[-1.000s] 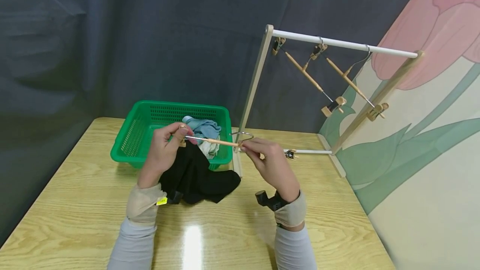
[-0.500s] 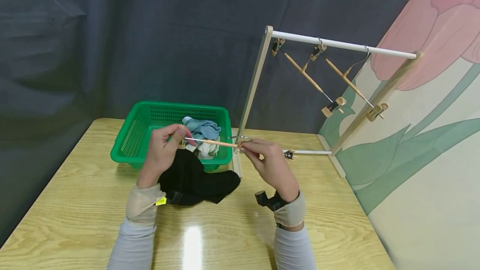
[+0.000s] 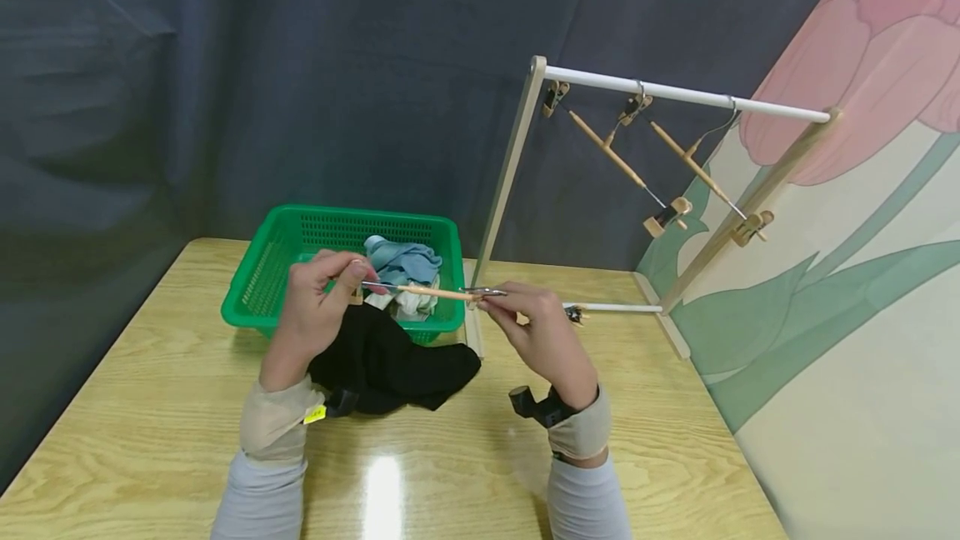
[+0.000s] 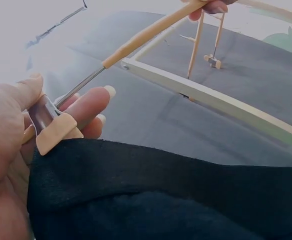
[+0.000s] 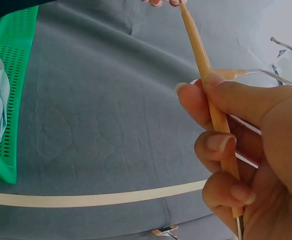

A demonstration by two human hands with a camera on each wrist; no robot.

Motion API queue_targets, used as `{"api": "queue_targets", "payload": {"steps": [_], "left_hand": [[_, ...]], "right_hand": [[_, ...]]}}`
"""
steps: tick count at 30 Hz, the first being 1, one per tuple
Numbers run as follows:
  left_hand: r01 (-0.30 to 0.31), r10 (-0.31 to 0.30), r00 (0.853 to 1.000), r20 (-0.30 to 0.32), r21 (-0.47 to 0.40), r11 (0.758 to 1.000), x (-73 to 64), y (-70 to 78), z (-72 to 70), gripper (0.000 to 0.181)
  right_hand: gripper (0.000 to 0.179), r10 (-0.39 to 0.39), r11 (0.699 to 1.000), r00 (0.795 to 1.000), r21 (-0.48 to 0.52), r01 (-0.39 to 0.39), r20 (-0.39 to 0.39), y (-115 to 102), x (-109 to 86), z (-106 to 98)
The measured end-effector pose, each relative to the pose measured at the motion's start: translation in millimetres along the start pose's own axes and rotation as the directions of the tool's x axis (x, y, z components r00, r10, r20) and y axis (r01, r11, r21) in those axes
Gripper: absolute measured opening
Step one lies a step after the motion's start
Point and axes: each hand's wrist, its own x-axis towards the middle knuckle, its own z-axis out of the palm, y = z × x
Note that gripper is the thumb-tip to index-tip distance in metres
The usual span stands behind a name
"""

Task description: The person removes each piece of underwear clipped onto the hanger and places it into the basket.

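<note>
A clip hanger [image 3: 431,293] with a wooden bar, metal rod and metal hook is stretched level between both hands. My left hand [image 3: 311,307] pinches the wooden clip [image 4: 53,131] at its left end between thumb and fingers. The edge of a black garment [image 3: 401,369] sits at that clip's jaws, and the rest of the cloth drapes onto the table. My right hand [image 3: 536,327] wraps its fingers round the wooden bar [image 5: 218,120], with the thumb beside the base of the hook [image 5: 266,71]. The hanger's right clip is partly hidden behind the right hand.
Behind the left hand stands a green basket [image 3: 262,265] holding light blue [image 3: 405,261] and white cloth. To the right, a rack with a white rail [image 3: 697,97] carries two more clip hangers [image 3: 611,152]. A painted wall borders the table on the right.
My left hand has shifted slightly left and toward me with the clip, drawing the black cloth along. The hook has tipped to lie flatter. My right hand has barely moved.
</note>
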Motion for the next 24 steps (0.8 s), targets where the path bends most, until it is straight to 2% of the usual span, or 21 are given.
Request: {"api": "queue_targets", "payload": {"steps": [4,7,11,14,19,24], "left_hand": [[-0.029,0.029,0.999,-0.018,0.01,1.0,1.6,5.9,-1.8,0.045],[-0.025,0.025,0.999,-0.029,0.004,1.0,1.9,7.8,-2.4,0.047],[0.006,-0.006,1.0,-0.007,0.015,1.0,0.9,8.0,-3.4,0.042],[0.064,-0.065,0.997,0.035,0.038,0.997,-0.2,7.0,-4.2,0.033],[0.186,-0.187,0.975,0.124,0.023,0.982,-0.1,3.9,-3.4,0.026],[0.255,-0.252,0.949,0.187,0.01,0.967,0.5,2.2,-0.9,0.026]], "right_hand": [[0.018,-0.034,0.999,0.999,0.032,0.034,-0.004,-2.2,0.8,0.9],[0.02,-0.054,0.998,0.999,0.042,0.054,-0.003,-2.8,1.3,1.3],[0.02,-0.051,0.998,0.999,0.034,0.051,-0.009,-2.9,0.9,0.8],[0.02,-0.041,0.999,0.999,0.021,0.041,-0.014,-4.1,0.3,-0.7],[0.018,-0.029,0.999,0.999,-0.02,0.029,-0.021,-4.8,-0.8,-2.8],[0.019,-0.012,0.999,1.0,-0.053,0.011,-0.017,-4.6,-1.0,-4.2]]}}
